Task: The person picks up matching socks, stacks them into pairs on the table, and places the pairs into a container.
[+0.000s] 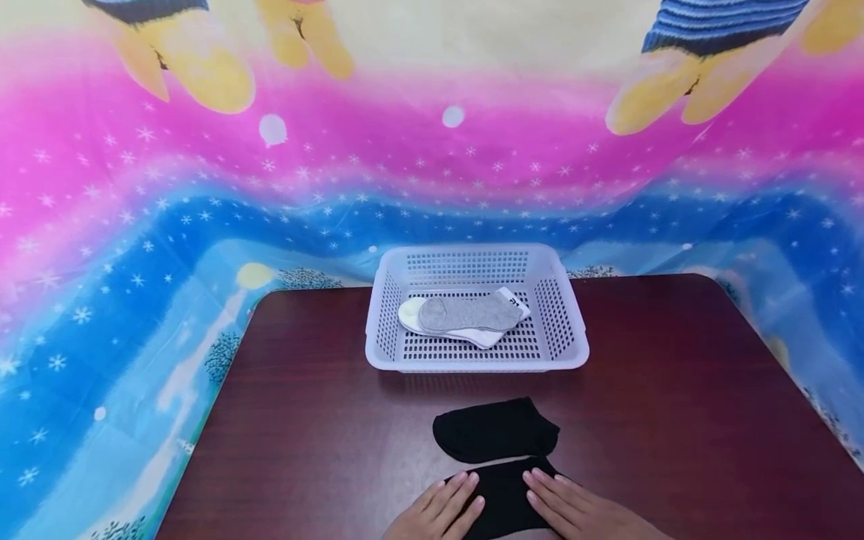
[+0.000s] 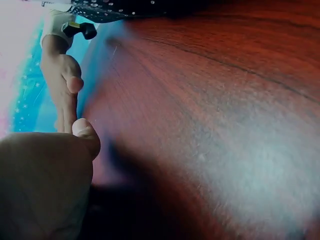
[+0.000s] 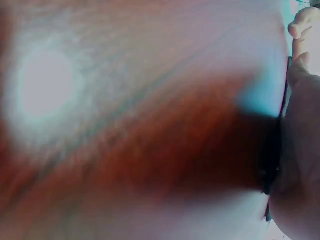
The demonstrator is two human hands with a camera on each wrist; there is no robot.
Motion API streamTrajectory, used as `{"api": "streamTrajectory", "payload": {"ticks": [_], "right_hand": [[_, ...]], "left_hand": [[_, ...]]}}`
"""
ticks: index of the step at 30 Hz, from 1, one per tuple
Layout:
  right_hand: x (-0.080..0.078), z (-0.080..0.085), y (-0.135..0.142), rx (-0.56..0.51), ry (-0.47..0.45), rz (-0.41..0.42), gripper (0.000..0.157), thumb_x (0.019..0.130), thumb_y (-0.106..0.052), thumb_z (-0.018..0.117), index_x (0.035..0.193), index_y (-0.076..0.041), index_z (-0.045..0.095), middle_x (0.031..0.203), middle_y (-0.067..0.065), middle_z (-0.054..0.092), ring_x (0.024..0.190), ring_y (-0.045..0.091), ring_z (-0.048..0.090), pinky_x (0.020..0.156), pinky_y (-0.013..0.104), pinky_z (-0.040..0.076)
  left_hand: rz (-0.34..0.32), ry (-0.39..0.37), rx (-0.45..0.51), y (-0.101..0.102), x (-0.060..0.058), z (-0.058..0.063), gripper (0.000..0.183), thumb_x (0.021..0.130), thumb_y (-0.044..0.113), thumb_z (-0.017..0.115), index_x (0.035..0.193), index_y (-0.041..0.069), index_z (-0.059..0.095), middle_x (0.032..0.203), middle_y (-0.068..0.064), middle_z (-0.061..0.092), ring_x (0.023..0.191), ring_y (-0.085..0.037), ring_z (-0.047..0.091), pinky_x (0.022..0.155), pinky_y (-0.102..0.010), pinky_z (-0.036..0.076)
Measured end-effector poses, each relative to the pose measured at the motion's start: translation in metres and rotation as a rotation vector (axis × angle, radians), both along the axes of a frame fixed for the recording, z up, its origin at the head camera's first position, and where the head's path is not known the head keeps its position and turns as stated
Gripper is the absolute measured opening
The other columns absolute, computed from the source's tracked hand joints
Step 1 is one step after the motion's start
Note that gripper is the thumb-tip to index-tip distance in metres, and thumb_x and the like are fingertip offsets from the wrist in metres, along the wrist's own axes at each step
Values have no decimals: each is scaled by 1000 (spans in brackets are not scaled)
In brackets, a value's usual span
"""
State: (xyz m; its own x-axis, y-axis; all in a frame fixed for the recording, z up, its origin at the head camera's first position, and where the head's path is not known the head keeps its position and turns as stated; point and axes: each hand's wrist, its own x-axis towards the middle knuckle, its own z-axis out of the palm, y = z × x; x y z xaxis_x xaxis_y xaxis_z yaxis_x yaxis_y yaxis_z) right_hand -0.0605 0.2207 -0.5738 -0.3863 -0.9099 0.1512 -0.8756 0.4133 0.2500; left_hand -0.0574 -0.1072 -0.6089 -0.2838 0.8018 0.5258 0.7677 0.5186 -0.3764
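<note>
A black sock (image 1: 501, 495) lies flat at the table's near edge, its lower end cut off by the frame. My left hand (image 1: 437, 510) rests on its left side and my right hand (image 1: 577, 508) on its right, both with fingers straight. Just beyond it lies a second black sock (image 1: 496, 431), which neither hand touches. In the left wrist view, the left hand (image 2: 47, 175) appears close up, with the right hand (image 2: 61, 87) behind it. The right wrist view is blurred and shows part of the right hand (image 3: 297, 145) at its right edge.
A white plastic basket (image 1: 477, 366) stands on the dark red wooden table (image 1: 304, 420) beyond the socks. Inside lie a grey sock (image 1: 466, 312) and, under it, a white sock (image 1: 409, 315). A colourful printed cloth (image 1: 405, 142) hangs behind and around the table.
</note>
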Motion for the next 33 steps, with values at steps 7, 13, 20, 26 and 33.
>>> {"api": "streamTrajectory", "payload": {"ticks": [7, 13, 20, 26, 33], "right_hand": [[-4, 8, -16, -95, 5, 39, 69, 98, -54, 37, 147, -5, 35, 152, 13, 35, 147, 24, 20, 121, 32, -1], [-3, -10, -28, -112, 89, 54, 67, 100, -52, 31, 150, -7, 30, 154, 11, 32, 144, 23, 27, 121, 36, 5], [1, -11, -6, 11, 36, -11, 76, 96, -62, 32, 152, -11, 24, 159, 7, 22, 149, 21, 7, 119, 33, -8], [-2, 0, 12, 12, 19, -15, 81, 94, -65, 34, 152, -10, 24, 158, 8, 22, 149, 22, 5, 119, 32, -8], [-4, 24, 8, -246, -146, -167, 59, 88, -51, 61, 133, -12, 55, 144, 8, 47, 139, 16, 33, 117, 21, 11]], "left_hand": [[24, 76, -54, 16, 0, 21, 58, 105, 36, 18, 147, -3, 31, 150, -17, 38, 136, -23, 42, 114, -37, 30], [3, 105, -21, 31, 1, 5, 59, 105, 36, 20, 147, -4, 28, 151, -18, 36, 137, -24, 40, 115, -39, 28], [-20, 211, -2, 12, -3, -10, 54, 103, 35, 26, 142, 0, 40, 143, -15, 49, 133, -25, 46, 112, -41, 32], [-14, 294, 50, -2, -9, -4, 50, 103, 27, 24, 136, -3, 46, 138, -20, 52, 130, -28, 49, 111, -41, 35], [141, 120, 33, -8, 1, 14, 60, 104, 40, 19, 138, -2, 43, 144, -18, 46, 127, -24, 51, 106, -35, 37]]}}
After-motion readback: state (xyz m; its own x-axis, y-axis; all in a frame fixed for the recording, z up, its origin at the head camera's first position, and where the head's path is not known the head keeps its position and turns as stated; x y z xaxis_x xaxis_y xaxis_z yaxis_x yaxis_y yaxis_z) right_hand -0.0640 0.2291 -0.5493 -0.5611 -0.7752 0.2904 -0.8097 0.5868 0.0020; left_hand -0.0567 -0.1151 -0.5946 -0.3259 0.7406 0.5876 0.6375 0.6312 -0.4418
